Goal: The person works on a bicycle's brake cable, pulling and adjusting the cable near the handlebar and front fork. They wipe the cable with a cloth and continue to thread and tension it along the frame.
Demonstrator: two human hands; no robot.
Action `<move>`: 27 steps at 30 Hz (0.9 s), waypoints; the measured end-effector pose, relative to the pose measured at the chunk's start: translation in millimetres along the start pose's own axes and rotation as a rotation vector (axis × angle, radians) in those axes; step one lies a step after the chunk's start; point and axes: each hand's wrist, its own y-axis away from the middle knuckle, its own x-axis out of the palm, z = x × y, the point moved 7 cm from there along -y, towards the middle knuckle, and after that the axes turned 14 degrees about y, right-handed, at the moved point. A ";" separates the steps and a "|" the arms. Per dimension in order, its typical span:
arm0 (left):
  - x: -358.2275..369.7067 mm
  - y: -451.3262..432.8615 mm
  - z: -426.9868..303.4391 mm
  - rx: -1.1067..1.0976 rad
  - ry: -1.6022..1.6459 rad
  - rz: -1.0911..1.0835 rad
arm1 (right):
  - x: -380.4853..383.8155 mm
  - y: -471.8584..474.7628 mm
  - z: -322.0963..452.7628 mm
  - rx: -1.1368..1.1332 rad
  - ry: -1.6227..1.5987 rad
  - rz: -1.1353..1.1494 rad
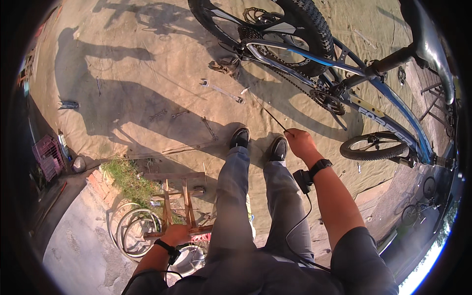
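Between the fingertips of my right hand (pixel 300 142) is one end of a thin black cable (pixel 273 117); its far end reaches towards a small white piece (pixel 245 90) on the ground. Beside that piece lies a large combination wrench (pixel 223 92). My left hand (pixel 177 235) grips a bar of a small wooden stool or frame (pixel 187 206), which is tilted beside my left leg. To the right stands a blue and grey mountain bike (pixel 387 120), with its rear wheel (pixel 322 37) at the top and its chainring (pixel 328 101) facing me.
Several smaller wrenches, including one wrench (pixel 210 129), lie on the tan ground sheet (pixel 177 143). A crumpled dark rag (pixel 225 67) is near the rear wheel. Bare rims (pixel 138 232), a white bucket (pixel 186 260) and a pink wire cage (pixel 48 156) stand at lower left.
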 end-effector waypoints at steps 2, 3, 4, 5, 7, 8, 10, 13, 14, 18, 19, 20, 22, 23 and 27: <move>9.0 -13.7 3.7 0.028 0.012 0.003 | 19.2 -44.7 27.1 -0.072 0.035 0.028; 11.7 -22.7 4.9 0.029 0.026 0.008 | 30.9 -65.3 40.4 -0.103 0.070 0.045; 13.7 -29.6 6.2 0.028 0.035 0.017 | 41.2 -84.9 51.2 -0.142 0.089 0.044; 15.0 -36.6 7.9 0.021 0.042 0.035 | 54.1 -104.2 58.5 -0.159 0.136 0.061; 12.7 -54.8 5.2 0.010 0.145 0.012 | 77.6 -144.1 68.3 -0.210 0.207 0.064; 11.5 -61.7 3.0 -0.003 0.178 0.005 | 90.0 -162.5 66.4 -0.198 0.280 0.080; 9.5 -74.1 -2.3 -0.009 0.163 0.015 | 109.7 -193.6 57.2 -0.171 0.225 0.118; 8.7 -87.4 -5.2 -0.042 0.132 0.067 | 136.1 -193.9 24.2 -0.072 0.161 0.206; 6.6 -91.2 -7.6 -0.037 0.088 0.041 | 141.8 -180.0 16.3 -0.079 0.143 0.223; 5.8 -102.3 -9.2 -0.003 0.044 0.059 | 134.3 -161.2 22.9 -0.222 0.136 0.191; 4.5 -104.0 -9.9 0.023 0.050 0.058 | 130.3 -167.8 37.8 -0.272 0.121 0.171; 2.2 -107.2 -10.7 0.044 0.052 0.058 | 124.8 -179.9 56.2 -0.316 0.108 0.139; -0.5 -112.2 -9.8 0.050 0.053 0.073 | 112.0 -206.4 94.6 -0.386 0.088 0.057; -0.1 -114.0 -8.1 0.034 0.053 0.093 | 104.2 -218.8 113.3 -0.431 0.068 -0.007; 5.0 -116.2 0.5 0.047 0.126 0.026 | 95.1 -258.4 155.0 -0.372 0.141 -0.048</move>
